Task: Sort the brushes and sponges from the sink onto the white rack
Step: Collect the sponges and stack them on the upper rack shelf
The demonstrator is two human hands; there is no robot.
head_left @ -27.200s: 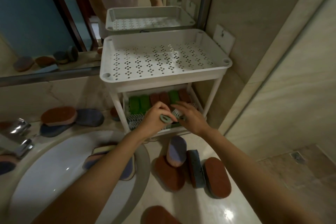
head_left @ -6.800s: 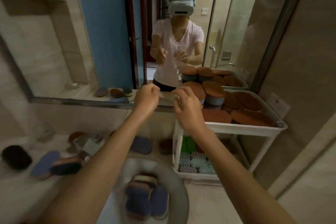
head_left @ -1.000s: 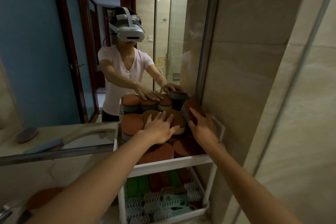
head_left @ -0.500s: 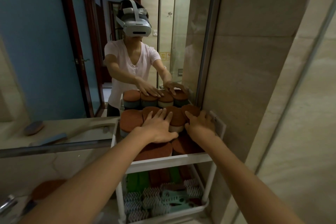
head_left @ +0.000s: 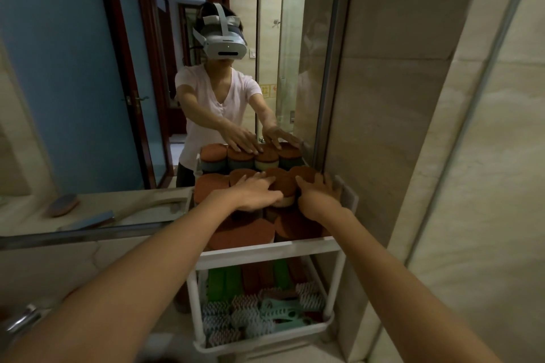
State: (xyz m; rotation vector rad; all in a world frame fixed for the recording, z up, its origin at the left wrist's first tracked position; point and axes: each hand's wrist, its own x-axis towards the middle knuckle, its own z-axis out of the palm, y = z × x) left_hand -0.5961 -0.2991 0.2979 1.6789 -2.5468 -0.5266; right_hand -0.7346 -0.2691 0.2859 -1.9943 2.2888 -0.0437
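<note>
The white rack (head_left: 265, 252) stands against the mirror and wall. Its top shelf is packed with several brown-topped sponges (head_left: 244, 234), stacked at the back. My left hand (head_left: 250, 193) lies flat with straight fingers on the back stack. My right hand (head_left: 320, 194) rests with spread fingers on the brown sponge (head_left: 305, 174) at the back right corner. The lower shelf holds green and brown sponges (head_left: 224, 281) standing on edge and several bristle brushes (head_left: 265, 312) in front.
A mirror behind the rack reflects a person and the shelf. A faucet (head_left: 20, 323) shows at the lower left. A marble wall and a glass shower panel (head_left: 442, 156) close in the right side. The counter ledge (head_left: 73, 233) runs to the left.
One second ago my right hand held a brown sponge tilted at the back right; it now lies flat in the stack with my hand resting on it. My left hand stays pressed there.
</note>
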